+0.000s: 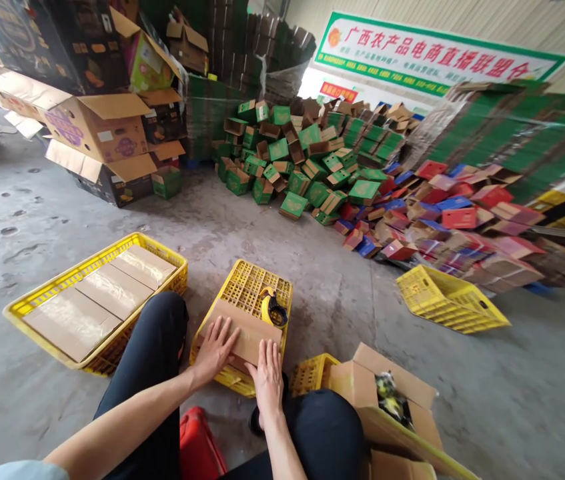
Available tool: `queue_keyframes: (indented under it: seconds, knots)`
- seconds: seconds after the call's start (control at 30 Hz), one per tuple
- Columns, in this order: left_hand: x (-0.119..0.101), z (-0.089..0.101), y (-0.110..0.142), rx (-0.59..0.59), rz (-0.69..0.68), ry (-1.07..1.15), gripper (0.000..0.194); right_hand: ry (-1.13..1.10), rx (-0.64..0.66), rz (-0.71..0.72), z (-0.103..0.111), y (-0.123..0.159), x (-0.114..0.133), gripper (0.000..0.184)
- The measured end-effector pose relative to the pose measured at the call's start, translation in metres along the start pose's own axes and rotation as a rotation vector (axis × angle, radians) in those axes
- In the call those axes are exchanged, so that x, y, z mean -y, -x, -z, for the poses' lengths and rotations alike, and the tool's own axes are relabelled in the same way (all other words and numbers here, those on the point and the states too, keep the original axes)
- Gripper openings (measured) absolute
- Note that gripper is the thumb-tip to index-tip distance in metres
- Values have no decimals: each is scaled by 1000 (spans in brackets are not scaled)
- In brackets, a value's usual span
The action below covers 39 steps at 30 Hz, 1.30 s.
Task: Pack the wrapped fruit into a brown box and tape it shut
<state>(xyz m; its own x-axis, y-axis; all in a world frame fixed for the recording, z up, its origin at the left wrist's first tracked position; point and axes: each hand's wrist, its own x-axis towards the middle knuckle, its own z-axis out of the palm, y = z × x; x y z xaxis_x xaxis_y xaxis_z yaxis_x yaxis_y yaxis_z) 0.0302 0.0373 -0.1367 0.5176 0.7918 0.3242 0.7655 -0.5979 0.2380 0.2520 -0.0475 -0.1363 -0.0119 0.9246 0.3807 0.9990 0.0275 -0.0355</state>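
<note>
A brown cardboard box (249, 331) lies on an upturned yellow plastic crate (242, 280) between my knees. Flat on the left part of its top rests my left hand (217, 350), fingers spread. My right hand (267, 373) lies along the box's near right side, fingers stretched out and touching it. Just beyond the box, on the crate, is a yellow and black tape dispenser (273, 308). To my left, a long yellow crate (17, 310) holds three taped cardboard boxes (112, 288) in a row.
By my right knee stands an open cardboard box (362, 380) with dark-wrapped contents. A yellow crate (442, 300) sits tilted farther right. Piles of green boxes (282, 150) and red and blue boxes (442, 213) spread behind. Large cartons (97, 127) are stacked at left. Something red (199, 443) is below me.
</note>
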Motion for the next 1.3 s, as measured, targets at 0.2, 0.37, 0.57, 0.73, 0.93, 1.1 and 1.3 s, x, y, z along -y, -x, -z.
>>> queue_keyframes:
  seconds: [0.2,0.37,0.57,0.73,0.93,1.1,1.3]
  knots:
    - [-6,14,-1,82,-60,191,58,-52,182,-51,19,-5,20,58]
    - [-18,24,0,93,-123,267,59,-59,256,-93,30,-14,52,66]
    - [-17,29,1,46,-185,286,51,-101,249,-74,36,-22,52,60]
    - [-13,35,2,72,-210,332,41,-132,147,2,33,-20,53,55]
    - [-1,35,5,66,17,217,68,-120,191,36,33,-24,71,65]
    - [12,33,7,88,31,183,72,-126,165,35,34,-28,71,54]
    - [16,34,10,101,153,113,97,-110,214,72,41,-19,73,65]
